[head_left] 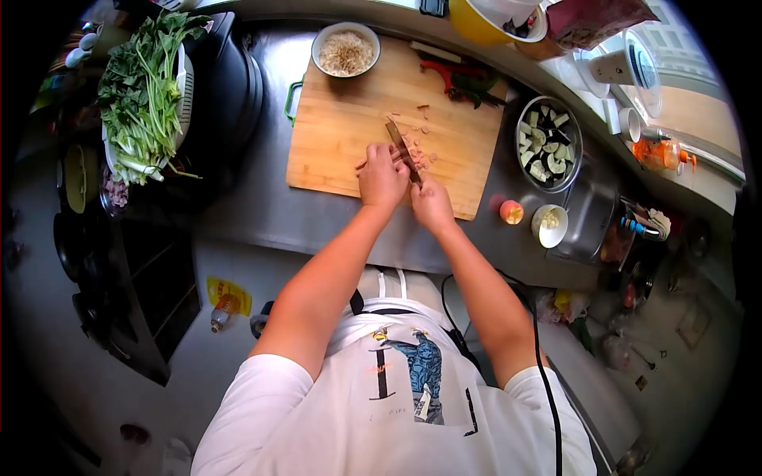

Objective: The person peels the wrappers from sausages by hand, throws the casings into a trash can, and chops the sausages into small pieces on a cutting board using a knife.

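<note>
On the wooden cutting board, my right hand grips the handle of a kitchen knife, its blade angled away to the upper left. My left hand is closed over thin pink sausage-like sticks, its fingertips close beside the blade. Small cut pink pieces lie scattered on the board right of the knife. A bowl of pale shredded food stands at the board's far left corner. Red and green peppers lie at the far right corner.
Right of the board are a metal bowl of chopped eggplant, a partly eaten peach-like fruit, a small white bowl and the sink. Leafy greens fill a white basket at left, beside a black appliance.
</note>
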The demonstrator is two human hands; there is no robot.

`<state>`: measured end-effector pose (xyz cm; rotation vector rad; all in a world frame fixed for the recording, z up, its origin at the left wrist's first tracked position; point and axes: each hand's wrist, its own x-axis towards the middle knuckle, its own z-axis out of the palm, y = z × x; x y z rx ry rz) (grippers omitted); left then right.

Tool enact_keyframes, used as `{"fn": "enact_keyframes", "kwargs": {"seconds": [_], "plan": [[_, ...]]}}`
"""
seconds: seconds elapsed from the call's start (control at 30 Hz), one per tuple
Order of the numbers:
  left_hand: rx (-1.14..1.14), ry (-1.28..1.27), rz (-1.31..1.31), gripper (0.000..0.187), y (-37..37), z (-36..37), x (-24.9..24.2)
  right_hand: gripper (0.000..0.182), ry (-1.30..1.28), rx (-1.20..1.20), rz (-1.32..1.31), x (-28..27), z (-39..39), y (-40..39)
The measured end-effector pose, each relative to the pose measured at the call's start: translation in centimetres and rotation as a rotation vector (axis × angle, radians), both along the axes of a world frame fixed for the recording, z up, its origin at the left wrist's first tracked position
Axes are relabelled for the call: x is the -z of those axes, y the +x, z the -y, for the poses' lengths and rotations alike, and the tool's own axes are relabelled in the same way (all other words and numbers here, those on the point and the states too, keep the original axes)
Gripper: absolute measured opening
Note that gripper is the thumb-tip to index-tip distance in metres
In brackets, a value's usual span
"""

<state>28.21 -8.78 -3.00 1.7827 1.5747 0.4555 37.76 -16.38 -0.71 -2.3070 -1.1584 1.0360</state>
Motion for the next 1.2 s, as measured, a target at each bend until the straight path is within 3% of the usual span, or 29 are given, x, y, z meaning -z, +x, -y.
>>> {"fn": "enact_keyframes", "kwargs": {"seconds": [0.1,0.17,0.27,0.4,0.5,0.6,0.97,1.2], "plan": [[-0.017,-0.048,0.021,0.033,-0.5,0.6,0.1,0.022,0.004,-0.032,0.080,-0.7,0.2,-0.4],[-0.034,-0.042,0.053,0.033,-0.4,-0.2,0.0,0.016,0.010,0.066,-0.049,-2.4,-0.3,-0.5],[-0.001,-0.023,0.064,0.032,-0.5,0.1,-0.6,0.016,-0.008,-0.002,0.030,0.9,0.6,-0.1],[0.002,-0.059,0.030,0.030,-0.6,0.5,-1.2,0.016,-0.021,0.019,0.057,0.9,0.9,-0.7],[0.025,0.024,0.037,0.031,-0.7,0.3,-1.5,0.016,0.033,0.006,0.059,0.8,0.5,-0.3],[0.071,0.098,-0.034,0.035,-1.7,0.8,-1.6,0.016,-0.079,0.051,0.028,0.2,0.4,-0.9],[-0.057,-0.089,-0.071,0.037,-1.0,0.3,-1.3,0.015,-0.013,0.027,0.070,-0.3,0.5,-1.3],[-0.113,-0.072,-0.049,0.036,-0.7,0.5,-0.6,0.015,-0.037,0.026,0.082,-2.8,0.0,-1.7]]}}
